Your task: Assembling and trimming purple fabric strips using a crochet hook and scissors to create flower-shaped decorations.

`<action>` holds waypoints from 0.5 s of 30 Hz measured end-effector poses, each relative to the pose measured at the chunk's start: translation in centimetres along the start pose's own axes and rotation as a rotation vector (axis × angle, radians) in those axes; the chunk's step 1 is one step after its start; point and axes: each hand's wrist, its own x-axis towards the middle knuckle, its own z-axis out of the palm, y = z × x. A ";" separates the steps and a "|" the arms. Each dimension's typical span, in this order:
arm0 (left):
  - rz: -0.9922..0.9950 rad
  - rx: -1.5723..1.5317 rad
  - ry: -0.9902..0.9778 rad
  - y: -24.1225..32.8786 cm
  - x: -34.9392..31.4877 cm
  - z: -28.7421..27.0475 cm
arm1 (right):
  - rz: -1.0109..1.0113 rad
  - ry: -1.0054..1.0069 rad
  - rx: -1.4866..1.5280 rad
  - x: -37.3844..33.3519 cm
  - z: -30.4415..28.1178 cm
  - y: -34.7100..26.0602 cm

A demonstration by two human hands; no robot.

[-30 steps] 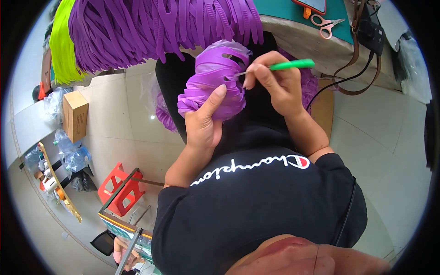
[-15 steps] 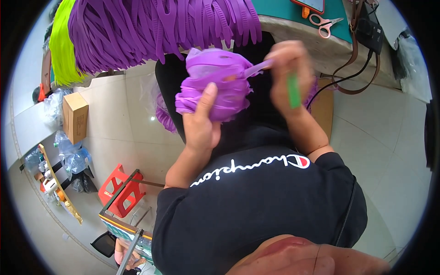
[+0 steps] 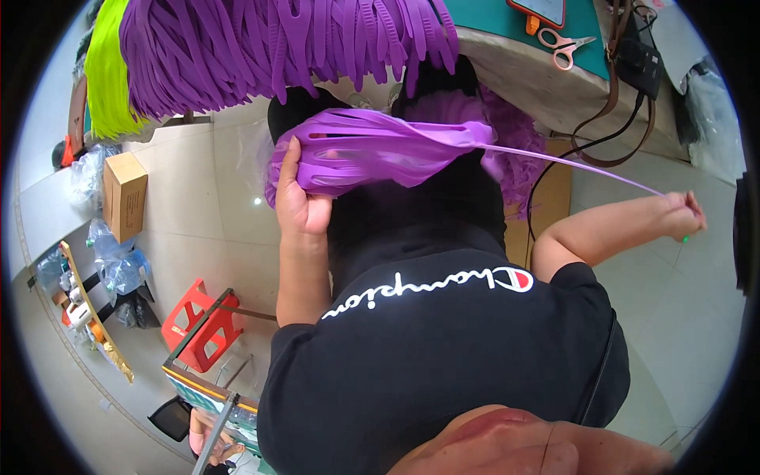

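Observation:
My left hand (image 3: pixel 303 194) grips the left end of a bundle of stretchy purple rubber strips (image 3: pixel 380 150) over my lap, thumb on top. The bundle is drawn out lengthwise and narrows to a knot-like gather at its right end. From there a thin, taut purple strand (image 3: pixel 578 165) runs to my right hand (image 3: pixel 682 215), far out on the right. My right hand is closed on the strand's end; a small green thing (image 3: pixel 685 238) shows at its lower edge, too small to make out.
Purple straps (image 3: pixel 261 47) hang thickly over the table edge ahead, beside lime-green ones (image 3: pixel 111 75). Scissors (image 3: pixel 564 47) and a phone (image 3: pixel 540 11) lie on the green mat. Cables and a brown strap (image 3: pixel 613 154) dangle at right. More purple material (image 3: pixel 514 134) hangs beside my leg. A red stool (image 3: pixel 202 324) stands left.
My right hand has swung far out to the right, stretching the strand long. The bundle has gone from a compact wad to an elongated shape, and my left hand has shifted left.

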 end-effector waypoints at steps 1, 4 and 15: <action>0.035 0.018 0.004 0.1 0.0 -0.2 | -0.038 0.048 0.036 0.7 -0.4 -0.5; 0.121 -0.018 0.011 3.3 1.5 -4.7 | -0.121 0.041 -0.004 0.6 -0.2 -1.3; -0.168 -0.032 0.041 2.5 -2.5 0.2 | 0.611 -1.974 -0.718 -20.9 7.2 -8.6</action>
